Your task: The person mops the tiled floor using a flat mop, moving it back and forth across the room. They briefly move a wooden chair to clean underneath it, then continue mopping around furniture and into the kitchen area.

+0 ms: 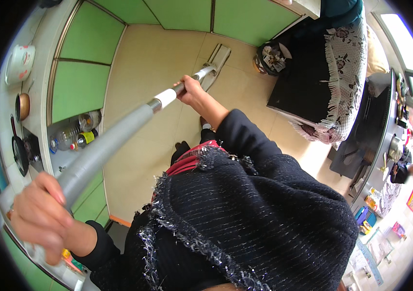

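A flat mop slants across the view, its thick grey handle [108,147] nearest me. My left hand [41,214], slightly blurred, is wrapped around the upper end of that handle. Further down, my right hand [189,90] grips the metal shaft just past a white collar [165,98]. Beyond it a white joint [205,71] leads to the long, pale mop head [219,58], which lies on the beige tiled floor [148,62]. The pad under the head is hidden.
Green cabinets [86,34] line the left and far sides. An open shelf holds plastic bottles [66,138]. A filled waste bin [273,58] stands right of the mop head, beside a black table [297,83] with a fringed cloth [340,80]. A frying pan [19,154] sits on the left counter.
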Demonstrator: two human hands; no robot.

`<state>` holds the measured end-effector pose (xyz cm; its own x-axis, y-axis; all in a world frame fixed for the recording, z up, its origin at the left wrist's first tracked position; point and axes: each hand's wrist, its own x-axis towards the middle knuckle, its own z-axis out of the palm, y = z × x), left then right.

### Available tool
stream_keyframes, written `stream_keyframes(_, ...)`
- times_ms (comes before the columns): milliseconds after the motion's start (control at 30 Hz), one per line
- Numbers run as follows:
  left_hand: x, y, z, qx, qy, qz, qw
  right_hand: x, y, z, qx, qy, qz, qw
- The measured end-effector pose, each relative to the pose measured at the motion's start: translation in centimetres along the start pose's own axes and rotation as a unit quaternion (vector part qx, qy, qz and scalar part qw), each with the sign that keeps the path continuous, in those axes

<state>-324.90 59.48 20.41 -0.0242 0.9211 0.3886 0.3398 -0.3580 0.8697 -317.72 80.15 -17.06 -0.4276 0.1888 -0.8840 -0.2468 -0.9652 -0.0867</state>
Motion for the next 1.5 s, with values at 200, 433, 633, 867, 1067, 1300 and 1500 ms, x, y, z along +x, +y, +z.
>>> stream_keyframes(200,2.9,-3.5,-1.4,-0.092,0.068,-0.001,0.993,1.1,-3.3,-1.6,0.06,0.016,-0.051,0.997)
stream_keyframes(433,1.5,-6.8,-3.5,-0.094,0.078,-0.044,0.992,5.7,-4.6,0.5,-0.034,0.102,-0.058,0.992)
stream_keyframes(633,-3.5,-7.4,-9.9,-0.029,0.119,-0.029,0.992,8.6,1.5,8.4,-0.135,0.119,-0.009,0.984)
stream_keyframes(867,-10.6,-7.5,-21.1,0.043,0.188,-0.049,0.98,14.0,13.1,20.9,-0.263,0.106,0.032,0.959)
stream_keyframes(1067,-14.3,-7.2,-25.7,0.121,0.228,-0.086,0.962,17.4,18.8,28.3,-0.421,0.12,0.034,0.899)
stream_keyframes(1300,-16.7,-9.3,-27.5,0.136,0.359,-0.109,0.917,20.5,20.4,34.8,-0.575,0.137,0.043,0.806)
stream_keyframes(1500,-16.7,-12.3,-30.0,0.136,0.392,-0.152,0.897,23.9,19.8,39.1,-0.619,0.101,-0.003,0.779)
